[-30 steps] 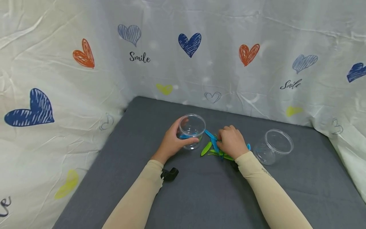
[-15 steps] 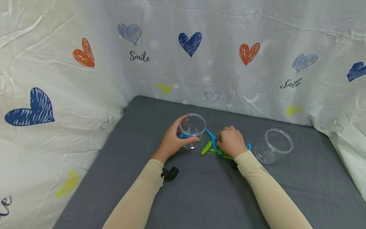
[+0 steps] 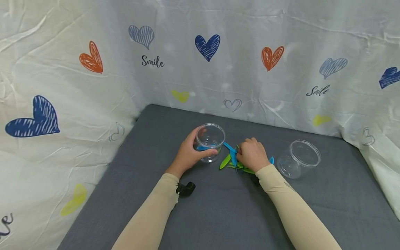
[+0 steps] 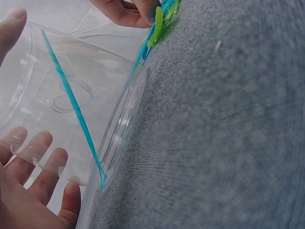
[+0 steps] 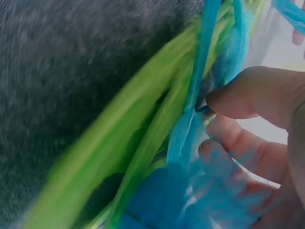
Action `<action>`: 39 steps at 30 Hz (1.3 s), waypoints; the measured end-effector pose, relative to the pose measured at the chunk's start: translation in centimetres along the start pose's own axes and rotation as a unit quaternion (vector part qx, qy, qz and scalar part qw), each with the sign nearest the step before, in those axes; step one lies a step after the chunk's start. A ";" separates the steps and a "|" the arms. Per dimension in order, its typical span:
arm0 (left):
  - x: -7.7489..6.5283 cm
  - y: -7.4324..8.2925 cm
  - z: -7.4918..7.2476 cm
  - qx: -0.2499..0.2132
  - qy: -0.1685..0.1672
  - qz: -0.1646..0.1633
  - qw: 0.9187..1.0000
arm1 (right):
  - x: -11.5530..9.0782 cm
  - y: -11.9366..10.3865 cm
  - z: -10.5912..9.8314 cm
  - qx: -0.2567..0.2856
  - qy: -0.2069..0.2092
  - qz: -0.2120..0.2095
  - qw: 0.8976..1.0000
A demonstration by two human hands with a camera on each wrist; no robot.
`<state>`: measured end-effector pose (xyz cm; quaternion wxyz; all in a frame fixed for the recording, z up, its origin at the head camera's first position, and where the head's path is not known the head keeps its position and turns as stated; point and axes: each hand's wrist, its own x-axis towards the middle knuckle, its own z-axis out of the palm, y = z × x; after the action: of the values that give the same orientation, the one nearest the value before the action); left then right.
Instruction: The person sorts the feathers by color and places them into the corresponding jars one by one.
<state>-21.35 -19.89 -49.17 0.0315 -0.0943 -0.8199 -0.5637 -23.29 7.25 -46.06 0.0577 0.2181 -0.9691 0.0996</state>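
Observation:
My left hand (image 3: 190,152) holds a clear round plastic jar (image 3: 223,134) upright, its thumb across the front and fingers around the back. Inside the jar leans a blue feather (image 4: 74,102), seen as a thin strip in the left wrist view. To the right, my right hand (image 3: 251,154) reaches down into a small heap of green feathers (image 3: 225,161) and blue feathers (image 3: 233,156). In the right wrist view its thumb and index finger pinch the quill of a blue feather (image 5: 188,129), while blurred green feathers (image 5: 128,129) lie alongside. The palm covers part of the heap.
A second clear jar (image 3: 289,169) stands right of the right hand. Grey cloth (image 3: 206,215) covers the table. A pale curtain (image 3: 237,69) printed with hearts hangs along the back and left side. A black wrist camera (image 3: 186,189) sits at the left cuff.
The blue feathers by my right fingertips have shifted slightly left within the heap. My left hand and both jars stay in place.

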 end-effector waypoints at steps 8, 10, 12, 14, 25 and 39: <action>0.1 -0.1 0.0 0.002 -0.002 -0.001 1.000 | -0.2 -0.4 -0.8 0.046 -0.006 0.013 0.999; 0.1 -0.1 0.0 0.002 -0.003 0.000 1.000 | -0.3 -0.6 -1.3 0.054 -0.003 0.015 0.998; 0.1 -0.1 -0.1 0.003 -0.005 0.001 1.000 | -0.5 -0.7 -1.9 0.057 0.004 0.015 0.998; 0.1 0.0 -0.1 0.005 -0.004 0.003 1.000 | -0.6 -0.9 -2.3 0.060 0.012 0.013 0.998; 0.2 -0.1 -0.1 0.012 -0.001 0.012 1.000 | -1.1 -0.8 -3.8 0.110 0.041 0.022 0.993; 0.2 -0.3 0.0 0.002 -0.002 0.012 1.000 | -1.9 0.2 -7.5 0.084 0.062 0.010 0.995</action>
<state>-21.59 -19.98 -49.47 0.0367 -0.1052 -0.8201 -0.5613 -21.17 9.82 -39.06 0.0980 0.2059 -0.9540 0.1944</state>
